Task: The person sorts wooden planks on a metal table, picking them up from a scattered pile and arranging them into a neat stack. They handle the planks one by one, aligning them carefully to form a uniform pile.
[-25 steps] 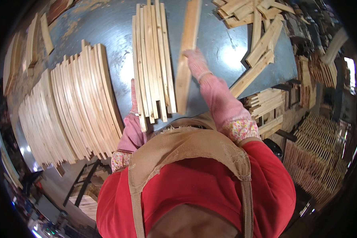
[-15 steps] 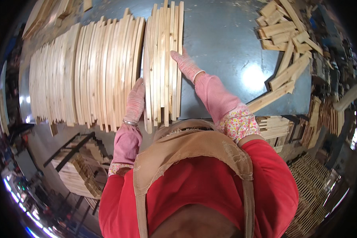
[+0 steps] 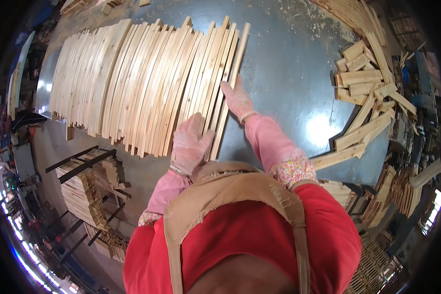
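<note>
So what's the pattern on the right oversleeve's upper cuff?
The cuff shows a floral print on pale cloth, best in the head view.

Long, straight, pale wooden strips [image 3: 142, 83] lie side by side across the left and middle of the flat blue-grey metal bench [image 3: 284, 83]. The pink-gloved left hand [image 3: 190, 145] is at their near ends, the pink-gloved right hand [image 3: 239, 102] at the row's right side. Flat, pale wooden pieces [image 3: 361, 77] lie heaped at the bench's right
</note>
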`<state>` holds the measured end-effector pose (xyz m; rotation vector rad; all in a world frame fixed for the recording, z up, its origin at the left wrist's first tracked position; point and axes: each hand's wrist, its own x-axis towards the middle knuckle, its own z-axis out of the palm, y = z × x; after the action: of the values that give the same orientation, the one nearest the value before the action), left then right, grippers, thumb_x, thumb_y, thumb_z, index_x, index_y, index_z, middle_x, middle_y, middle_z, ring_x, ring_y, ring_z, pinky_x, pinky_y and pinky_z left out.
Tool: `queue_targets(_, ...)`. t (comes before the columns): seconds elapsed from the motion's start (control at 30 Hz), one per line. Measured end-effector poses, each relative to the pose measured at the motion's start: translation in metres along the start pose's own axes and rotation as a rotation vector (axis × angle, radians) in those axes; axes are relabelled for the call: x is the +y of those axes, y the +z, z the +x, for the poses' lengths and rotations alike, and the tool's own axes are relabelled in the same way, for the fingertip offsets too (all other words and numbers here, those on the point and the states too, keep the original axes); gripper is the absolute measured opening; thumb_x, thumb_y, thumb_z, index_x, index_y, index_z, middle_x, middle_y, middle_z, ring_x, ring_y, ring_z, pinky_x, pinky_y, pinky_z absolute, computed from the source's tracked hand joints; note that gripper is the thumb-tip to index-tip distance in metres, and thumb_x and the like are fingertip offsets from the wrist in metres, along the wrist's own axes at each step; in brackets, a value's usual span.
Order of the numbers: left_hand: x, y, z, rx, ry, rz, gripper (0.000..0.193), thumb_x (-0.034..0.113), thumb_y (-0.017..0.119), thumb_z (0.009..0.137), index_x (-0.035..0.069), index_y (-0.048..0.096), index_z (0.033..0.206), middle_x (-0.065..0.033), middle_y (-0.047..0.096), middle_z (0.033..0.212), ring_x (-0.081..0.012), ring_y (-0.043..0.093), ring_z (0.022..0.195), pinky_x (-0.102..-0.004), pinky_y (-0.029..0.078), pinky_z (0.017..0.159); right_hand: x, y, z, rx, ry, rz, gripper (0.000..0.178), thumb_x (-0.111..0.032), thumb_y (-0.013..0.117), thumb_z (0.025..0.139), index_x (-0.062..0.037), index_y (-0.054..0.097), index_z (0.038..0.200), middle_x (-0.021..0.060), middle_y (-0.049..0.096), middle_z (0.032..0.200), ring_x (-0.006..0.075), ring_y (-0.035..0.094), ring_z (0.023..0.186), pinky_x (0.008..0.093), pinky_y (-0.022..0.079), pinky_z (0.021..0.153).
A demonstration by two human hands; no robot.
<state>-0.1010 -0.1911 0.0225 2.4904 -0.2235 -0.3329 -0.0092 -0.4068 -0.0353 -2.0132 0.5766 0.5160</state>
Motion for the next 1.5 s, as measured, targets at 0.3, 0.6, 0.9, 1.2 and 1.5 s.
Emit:
queue_targets(0.3, -0.026, -0.034, 0.023, 0.124, -0.315, -0.134, 0.06, 0.04, 0.067, 0.104, 0.007, 0.053, 0.152, -0.0114, 0.07, 0.076, -0.0246, 0.066, 0.061, -0.0398, 0.056, 0.054, 0.004, -0.003, 0.019, 0.138, -0.411, 0.299, 0.074, -0.05, 0.055, 0.109, -0.0061, 0.035, 0.166, 0.0262, 0.057, 0.15, 0.042, 0.066, 0.119, 0.0469, 0.052, 0.101)
queue_targets(0.6, -0.292, -0.253, 0.06, 0.21, -0.4, 0.377, 0.044, 0.037, 0.058, 0.104, 0.015, 0.069, 0.142, -0.0111, 0.079, 0.119, -0.0334, 0.075, 0.107, -0.0436, 0.058, 0.09, 0.013, 0.045, 0.027, 0.055, -0.101, -0.109, 0.087, -0.057, 0.061, 0.099, -0.0023, 0.035, 0.162, 0.029, 0.069, 0.124, 0.0458, 0.066, 0.119, 0.0501, 0.051, 0.1)
queue_targets(0.9, -0.255, -0.204, 0.096, 0.496, -0.158, 0.66, 0.056, 0.038, 0.062, 0.102, 0.005, 0.058, 0.148, -0.0192, 0.071, 0.127, -0.0395, 0.07, 0.111, -0.0503, 0.056, 0.094, -0.097, -0.041, 0.151, 0.447, -0.611, -0.817, 0.057, -0.048, 0.065, 0.095, -0.017, 0.066, 0.143, 0.0157, 0.068, 0.13, 0.0373, 0.057, 0.132, 0.0504, 0.049, 0.106)
queue_targets(1.2, -0.073, 0.007, 0.045, 0.398, 0.155, 0.27, 0.065, 0.037, 0.085, 0.074, 0.009, 0.064, 0.129, -0.0132, 0.058, 0.127, -0.0338, 0.055, 0.118, -0.0546, 0.043, 0.108, -0.152, -0.06, 0.169, 0.117, -0.468, -0.83, 0.055, -0.056, 0.06, 0.099, -0.0173, 0.074, 0.136, 0.0152, 0.061, 0.148, 0.0329, 0.046, 0.148, 0.0483, 0.042, 0.117)
queue_targets(1.5, -0.079, -0.04, 0.032, 0.427, 0.027, 0.276, 0.046, 0.026, 0.07, 0.1, 0.006, 0.064, 0.142, -0.0074, 0.061, 0.084, -0.0245, 0.058, 0.071, -0.0408, 0.049, 0.062, -0.033, -0.039, 0.09, -0.099, -0.014, -0.002, 0.073, -0.056, 0.054, 0.103, -0.0029, 0.053, 0.153, 0.0258, 0.072, 0.13, 0.0421, 0.068, 0.122, 0.045, 0.049, 0.109)
